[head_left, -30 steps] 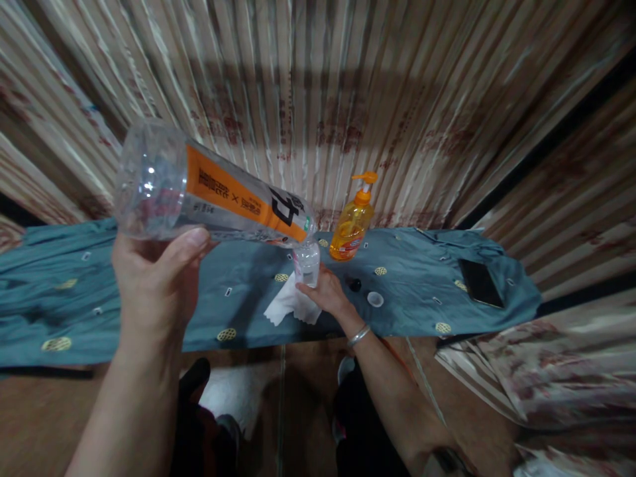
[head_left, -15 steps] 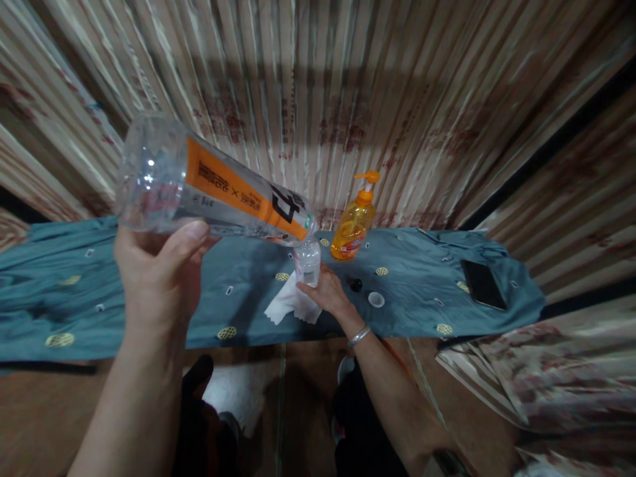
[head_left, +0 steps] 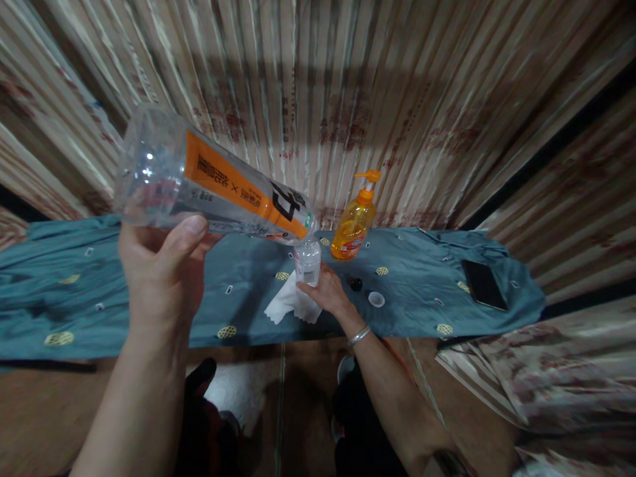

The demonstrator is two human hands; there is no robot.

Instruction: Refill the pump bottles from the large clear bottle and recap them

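Note:
My left hand [head_left: 166, 265] is wrapped round a large clear plastic bottle [head_left: 226, 192] with an orange label. The bottle is tilted, base up at the left, its neck down at the mouth of a small clear bottle [head_left: 309, 255]. Around that small bottle my right hand [head_left: 325, 288] is closed, holding it upright over the table. A white tissue [head_left: 293, 305] lies beneath and beside it. Close to my right hand are a small black cap [head_left: 355, 284] and a white cap [head_left: 376, 299]. Whether liquid is flowing between the bottles is hard to make out.
Behind my right hand stands an orange pump bottle [head_left: 352, 228] with yellow liquid. A black phone [head_left: 483, 284] lies at the right of the narrow table, which has a teal patterned cloth [head_left: 407, 318]. Striped curtains [head_left: 318, 99] hang close behind and at the sides.
The large bottle's base has risen slightly, with my left hand shifting a little under it. The small bottle and my right hand stay in place.

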